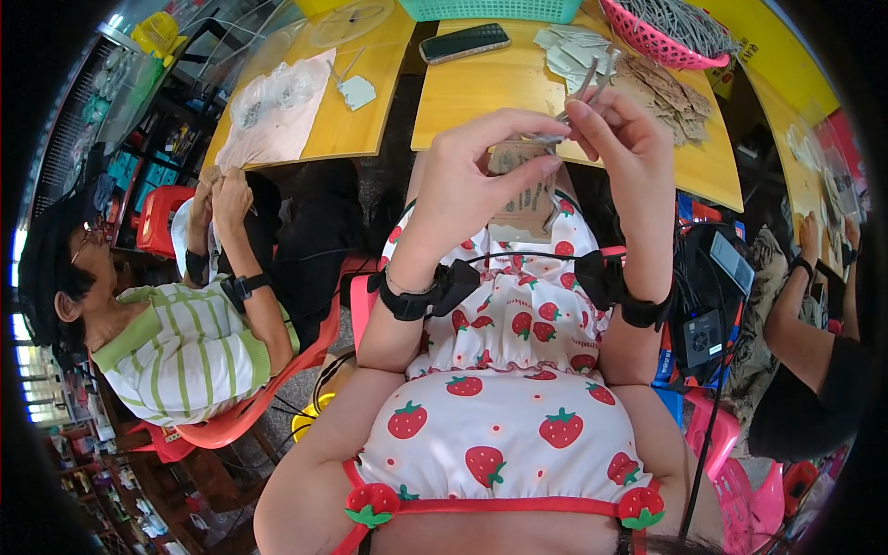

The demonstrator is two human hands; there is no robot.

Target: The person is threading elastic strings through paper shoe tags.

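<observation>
My left hand (pixel 481 171) pinches the top of a brown paper tag (pixel 523 199) that hangs down in front of my chest. My right hand (pixel 620 139) is raised beside it, fingers closed on a thin grey string (pixel 585 81) that runs to the tag's top. Both hands meet above my lap, just before the yellow table (pixel 481 88). Black bands sit on both wrists.
On the yellow table lie a dark phone (pixel 464 43), a pile of brown tags (pixel 666 88), a pink basket of strings (pixel 661 28) and a teal basket (pixel 490 9). A person in a striped shirt (pixel 176 342) sits at my left, another person (pixel 805 370) at my right.
</observation>
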